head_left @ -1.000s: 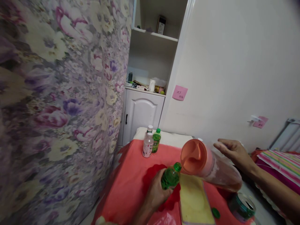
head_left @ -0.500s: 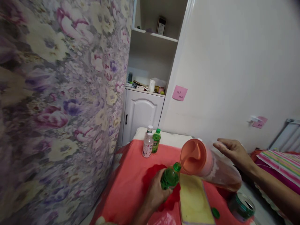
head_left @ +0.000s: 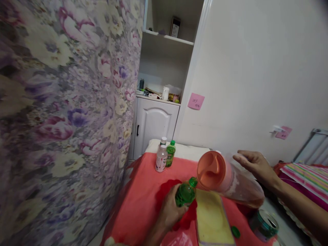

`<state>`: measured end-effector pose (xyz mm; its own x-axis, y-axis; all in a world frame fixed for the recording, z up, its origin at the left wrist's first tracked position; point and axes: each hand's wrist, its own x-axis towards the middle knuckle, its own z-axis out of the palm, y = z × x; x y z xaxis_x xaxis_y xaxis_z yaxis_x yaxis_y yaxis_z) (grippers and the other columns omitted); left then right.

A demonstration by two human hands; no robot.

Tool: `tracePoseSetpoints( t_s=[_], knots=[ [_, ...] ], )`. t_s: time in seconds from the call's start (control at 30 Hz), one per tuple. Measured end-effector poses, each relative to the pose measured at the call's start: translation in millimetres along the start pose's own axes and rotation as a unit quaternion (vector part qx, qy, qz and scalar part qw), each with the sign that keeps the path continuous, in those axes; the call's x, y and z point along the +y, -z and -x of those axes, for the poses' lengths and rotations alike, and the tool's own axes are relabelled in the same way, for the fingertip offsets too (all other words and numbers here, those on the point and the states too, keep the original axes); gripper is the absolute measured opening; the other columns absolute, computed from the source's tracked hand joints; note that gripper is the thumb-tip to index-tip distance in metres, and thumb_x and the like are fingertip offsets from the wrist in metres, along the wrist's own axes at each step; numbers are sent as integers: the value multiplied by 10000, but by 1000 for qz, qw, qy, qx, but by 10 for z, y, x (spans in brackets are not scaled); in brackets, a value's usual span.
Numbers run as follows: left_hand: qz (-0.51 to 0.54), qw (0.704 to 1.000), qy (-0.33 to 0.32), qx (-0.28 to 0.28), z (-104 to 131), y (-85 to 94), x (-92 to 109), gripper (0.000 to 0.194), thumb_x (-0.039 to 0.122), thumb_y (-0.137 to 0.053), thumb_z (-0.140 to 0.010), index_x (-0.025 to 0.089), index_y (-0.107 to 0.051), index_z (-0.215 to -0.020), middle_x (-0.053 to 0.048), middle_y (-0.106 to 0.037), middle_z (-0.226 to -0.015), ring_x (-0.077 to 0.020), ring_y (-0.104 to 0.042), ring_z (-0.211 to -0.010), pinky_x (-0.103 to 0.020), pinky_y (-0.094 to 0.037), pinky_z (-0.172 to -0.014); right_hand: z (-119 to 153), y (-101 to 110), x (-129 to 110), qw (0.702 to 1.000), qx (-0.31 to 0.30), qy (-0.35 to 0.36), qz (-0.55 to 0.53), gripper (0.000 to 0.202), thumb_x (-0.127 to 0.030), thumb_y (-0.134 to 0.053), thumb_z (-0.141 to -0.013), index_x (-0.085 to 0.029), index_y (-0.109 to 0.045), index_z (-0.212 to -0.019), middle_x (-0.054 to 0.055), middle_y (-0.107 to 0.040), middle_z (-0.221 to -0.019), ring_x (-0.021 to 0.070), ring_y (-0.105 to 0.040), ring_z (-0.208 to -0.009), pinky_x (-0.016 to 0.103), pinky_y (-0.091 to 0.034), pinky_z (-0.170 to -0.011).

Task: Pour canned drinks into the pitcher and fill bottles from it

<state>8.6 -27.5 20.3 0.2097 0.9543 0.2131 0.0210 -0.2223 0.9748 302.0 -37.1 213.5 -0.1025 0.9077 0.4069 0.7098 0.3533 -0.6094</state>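
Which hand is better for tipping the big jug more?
Probably the right hand: it seems to be holding the tilted jug, while the left hand is wrapped around a green bottle.

Coral-red cloth [head_left: 128, 208] drapes the counter [head_left: 140, 174]. Near its far left corner stand a pink-labelled bottle [head_left: 161, 162], a green bottle [head_left: 171, 155] and a white-capped bottle [head_left: 163, 140]. Toward the near edge lie pink plastic [head_left: 179, 240], a yellow cloth [head_left: 214, 218] and a green cap [head_left: 235, 232]; a can [head_left: 264, 225] stands by the right edge.

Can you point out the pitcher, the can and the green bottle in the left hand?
Pitcher [head_left: 237, 185], head view: side of its tilted body.
Can [head_left: 261, 227], head view: its side.
Green bottle [head_left: 185, 194], head view: its upper body.
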Motion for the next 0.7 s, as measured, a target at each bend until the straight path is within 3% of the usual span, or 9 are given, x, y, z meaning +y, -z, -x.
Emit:
tracePoseSetpoints(
  t_s=[0.23, 0.53, 0.7],
  knots=[
    [-29, 999, -13, 5, 7, -1, -47, 605, 69, -670, -605, 173, -614, -1198, -103, -727, -1173, -276, -678, -1073, -355, -519, -939, -3, 2, -19, 1000, 4, 3, -2, 541, -661, -535, -869, -222, -381, -593, -46, -307, -597, 121, -339, -554, 262, -258, -503],
    [-36, 999, 1, 9, 12, -1, 95, 637, 52, -645, -578, 164, -615, -1204, -104, -725, -1197, -275, -676, -1096, -357, -515, -964, -5, 4, -19, 1000, 5, 0, -5, 542, -659, -536, -870, -227, -361, -595, -49, -291, -600, 118, -326, -552, 262, -247, -501],
    [-32, 999, -2, 10, -1, -4, 57, 639, 35, -641, -578, 162, -616, -1203, -118, -725, -1204, -284, -675, -1107, -375, -515, -970, -13, 11, -16, 1000, 4, -1, -8, 547, -670, -537, -864, -225, -366, -594, -49, -292, -608, 117, -318, -558, 263, -244, -507]
  ],
)
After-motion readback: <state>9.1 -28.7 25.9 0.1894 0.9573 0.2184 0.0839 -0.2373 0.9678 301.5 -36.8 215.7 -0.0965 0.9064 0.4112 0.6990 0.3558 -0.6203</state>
